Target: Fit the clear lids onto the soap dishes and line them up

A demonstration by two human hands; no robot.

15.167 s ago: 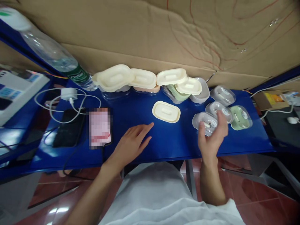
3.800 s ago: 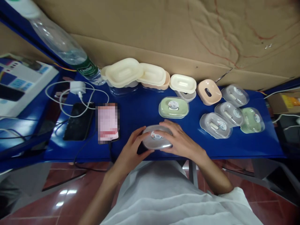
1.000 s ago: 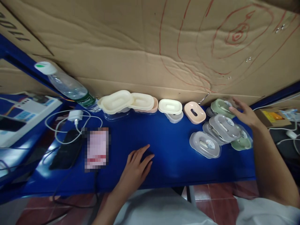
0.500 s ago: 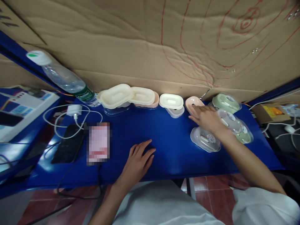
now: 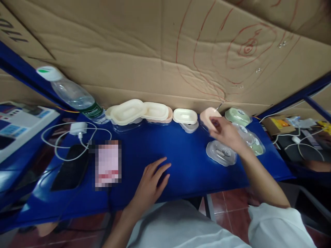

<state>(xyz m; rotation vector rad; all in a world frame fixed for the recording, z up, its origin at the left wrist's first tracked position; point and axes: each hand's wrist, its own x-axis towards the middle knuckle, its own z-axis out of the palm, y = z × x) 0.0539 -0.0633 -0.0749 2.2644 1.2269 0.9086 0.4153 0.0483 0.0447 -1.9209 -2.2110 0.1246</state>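
Observation:
My right hand [image 5: 224, 130] grips the near edge of a pink oval plastic dish [image 5: 210, 117] near the cardboard wall. The dish is tilted, and a transparent rim shows just under it. Closer to me lies a transparent lid [image 5: 221, 153] with a round sticker. Right of this hand stand a green dish [image 5: 237, 116] under a transparent cover, another transparent lid [image 5: 243, 132] and a second green piece [image 5: 257, 147], partly behind my wrist. My left hand [image 5: 152, 179] rests on the blue table [image 5: 178, 148], fingers spread, holding nothing.
Cream dishes [image 5: 129, 112] overlap at the back, with a pink one [image 5: 170, 114] beneath. A smaller cream dish [image 5: 184, 116] sits on a whitish piece [image 5: 190, 126]. On the left are a water bottle [image 5: 77, 98], a charger [image 5: 78, 128], a phone [image 5: 69, 168] and a pixelated object [image 5: 107, 165].
The pink dish has tilted up in my right hand, its hole no longer facing me. The view has shifted a little. My left hand stays in place on the table.

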